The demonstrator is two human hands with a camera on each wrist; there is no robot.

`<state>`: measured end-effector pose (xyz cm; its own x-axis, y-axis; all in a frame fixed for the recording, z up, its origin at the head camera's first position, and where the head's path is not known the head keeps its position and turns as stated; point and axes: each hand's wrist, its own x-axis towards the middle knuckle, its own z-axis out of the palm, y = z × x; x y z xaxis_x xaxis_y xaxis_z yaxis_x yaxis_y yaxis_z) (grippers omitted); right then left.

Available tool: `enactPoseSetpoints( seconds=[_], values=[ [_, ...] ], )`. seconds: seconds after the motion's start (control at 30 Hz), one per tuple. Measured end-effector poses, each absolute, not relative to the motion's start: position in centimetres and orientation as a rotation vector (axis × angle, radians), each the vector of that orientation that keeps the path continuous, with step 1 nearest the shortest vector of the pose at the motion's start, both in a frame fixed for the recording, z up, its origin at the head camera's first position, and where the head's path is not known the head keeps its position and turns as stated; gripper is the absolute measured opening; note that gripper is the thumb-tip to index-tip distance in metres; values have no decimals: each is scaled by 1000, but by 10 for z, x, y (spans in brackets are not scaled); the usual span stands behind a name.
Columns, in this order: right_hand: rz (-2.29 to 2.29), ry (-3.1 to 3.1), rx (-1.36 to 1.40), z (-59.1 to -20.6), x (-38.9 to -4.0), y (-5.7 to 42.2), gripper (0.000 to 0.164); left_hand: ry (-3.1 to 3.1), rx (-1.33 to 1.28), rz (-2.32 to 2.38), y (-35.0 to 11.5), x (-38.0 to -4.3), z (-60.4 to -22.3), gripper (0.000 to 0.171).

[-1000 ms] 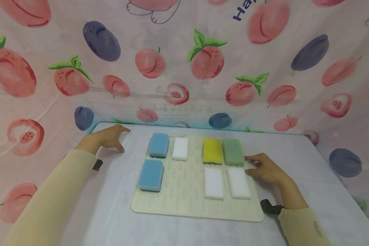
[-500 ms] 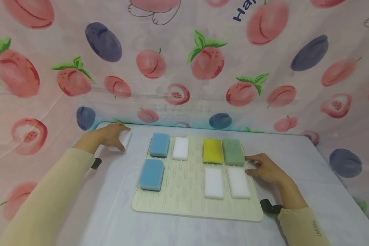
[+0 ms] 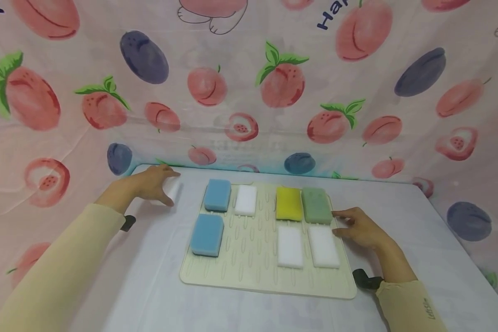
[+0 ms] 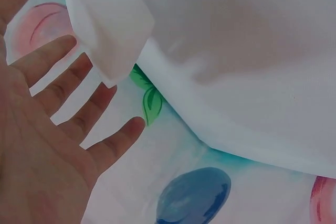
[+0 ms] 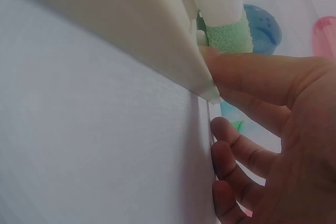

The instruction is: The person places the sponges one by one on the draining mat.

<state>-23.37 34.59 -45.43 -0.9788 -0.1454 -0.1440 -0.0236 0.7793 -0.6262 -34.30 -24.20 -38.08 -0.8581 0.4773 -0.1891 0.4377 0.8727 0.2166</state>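
Note:
At the back left of the table, my left hand (image 3: 149,183) grips a plain white block that looks like a sponge (image 4: 113,24), its thumb and spread fingers round the sides. In the left wrist view the block's corner sits right at the fingertips. My right hand (image 3: 360,228) rests at the right edge of a cream ribbed mat (image 3: 249,281), thumb and index fingertips at the rim. Beside those fingertips, on the mat, lie a green sponge (image 3: 317,205) and a white sponge (image 3: 323,246). The remaining right fingers (image 5: 231,150) are loosely bent near the tabletop.
Two blue sponges (image 3: 207,235) with dark undersides lie on the mat's left side. A small white sponge (image 3: 246,200), a yellow sponge (image 3: 289,204) and another white sponge (image 3: 290,246) lie farther right. A fruit-print cloth (image 3: 249,92) hangs behind the white-covered table.
The view has shifted slightly, so the whole scene sits a little farther right. My left hand keeps its place at the back left, and the right hand stays at the mat's edge.

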Motion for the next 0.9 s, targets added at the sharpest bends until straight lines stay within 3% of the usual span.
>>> enactPoseSetpoints(
  seconds=[0.9],
  values=[
    [-929,2806,-145,-454,-237,346,63,2859,768,227,-221,-319,-375,97]
  ],
)
